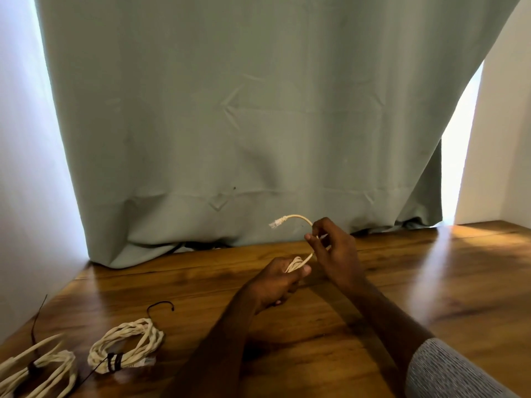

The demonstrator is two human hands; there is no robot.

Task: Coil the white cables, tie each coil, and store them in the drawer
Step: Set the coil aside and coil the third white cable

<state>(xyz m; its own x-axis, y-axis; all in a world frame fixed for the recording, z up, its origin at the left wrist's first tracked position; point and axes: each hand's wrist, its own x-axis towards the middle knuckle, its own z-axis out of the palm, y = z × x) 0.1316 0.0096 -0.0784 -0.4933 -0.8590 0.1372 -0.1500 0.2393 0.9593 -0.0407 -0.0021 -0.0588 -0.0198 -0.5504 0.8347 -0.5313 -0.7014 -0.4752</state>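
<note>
My left hand (277,281) is closed around a small bundle of white cable (296,265) held above the wooden table (416,282). My right hand (333,247) pinches the same cable just beyond the bundle. The free end arcs up and to the left and ends in a clear plug (274,224). A tied white coil (126,347) with a dark wrap lies on the table at the lower left. Another tied white coil (40,369) lies at the bottom-left corner, partly cut off by the frame. No drawer is in view.
A grey-green curtain (244,124) hangs behind the table and bunches on its far edge. White walls stand left and right. A loose dark tie (161,305) curls on the table beside the nearer coil. A thin dark wire (38,314) rises near the left edge.
</note>
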